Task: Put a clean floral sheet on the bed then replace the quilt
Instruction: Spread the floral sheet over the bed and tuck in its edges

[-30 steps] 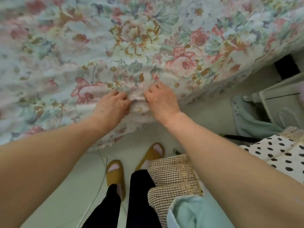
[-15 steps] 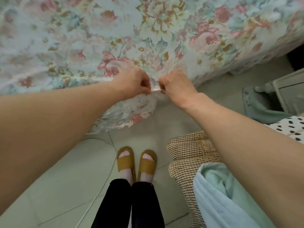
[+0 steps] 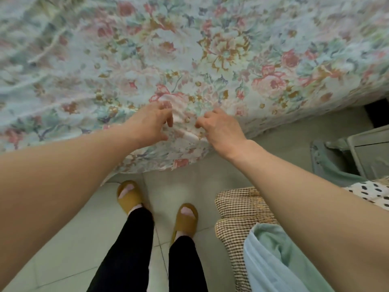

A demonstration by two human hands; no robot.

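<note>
The sheet (image 3: 221, 55) is spread over the bed, its edge hanging toward the floor (image 3: 80, 239). Both hands hover at that edge: the left hand (image 3: 151, 123) and right hand (image 3: 221, 129) have fingers loosely curled, touching cloth without a clear grip. It looks light, limp and wrinkle-prone; best pinched along the hem.
</note>
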